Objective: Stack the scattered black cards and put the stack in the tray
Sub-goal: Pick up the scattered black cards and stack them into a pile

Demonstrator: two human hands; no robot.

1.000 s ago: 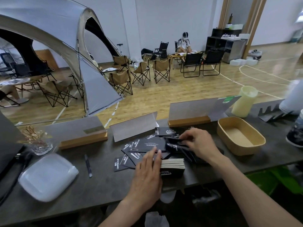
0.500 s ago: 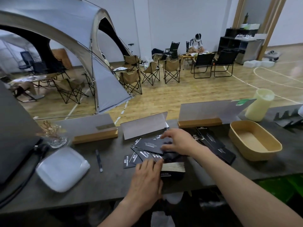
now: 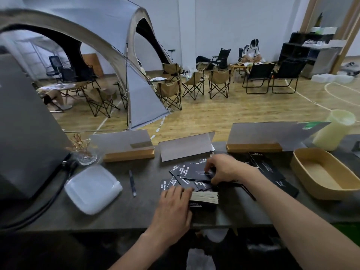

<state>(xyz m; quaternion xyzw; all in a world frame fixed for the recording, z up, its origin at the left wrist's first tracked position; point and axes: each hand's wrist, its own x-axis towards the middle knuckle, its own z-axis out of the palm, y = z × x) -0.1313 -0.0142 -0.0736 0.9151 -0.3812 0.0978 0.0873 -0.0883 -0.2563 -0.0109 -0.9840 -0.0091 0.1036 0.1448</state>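
Several black cards with white print lie scattered in a loose pile on the dark table. A neat stack of cards, pale edges showing, stands near the front edge. My left hand lies against the stack's left side with its fingers fairly straight. My right hand reaches over the pile and pinches a black card at its right end. More black cards lie to the right of that hand. The tan oval tray stands at the right and holds nothing.
A white square lid and a pen lie left of the cards. Three sign holders on wooden bases line the table's far edge. A pale yellow cup stands behind the tray. A dark box and cable occupy the far left.
My right hand has moved left from the cards beside the tray onto the middle pile and taken hold of a card. My left hand has stayed at the stack.
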